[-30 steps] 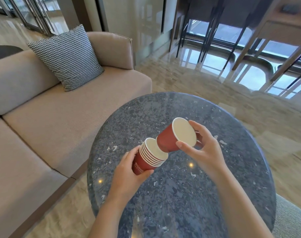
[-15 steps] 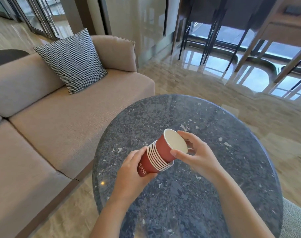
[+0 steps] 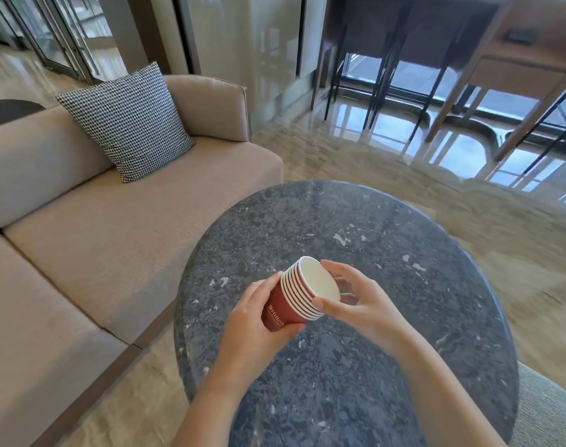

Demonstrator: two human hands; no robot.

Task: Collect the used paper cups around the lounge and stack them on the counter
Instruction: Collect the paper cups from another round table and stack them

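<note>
The last cup (image 3: 320,280) has now been seated in the stack (image 3: 285,306), clasped by the left grip (image 3: 254,329) and pinched by the right grip (image 3: 364,306) over the worktop (image 3: 404,246), seemingly ready for the counter.

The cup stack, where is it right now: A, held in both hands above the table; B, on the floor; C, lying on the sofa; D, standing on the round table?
A: the left hand grips the base of the cup stack and the right hand pinches its rim, tilted above the table.
</note>
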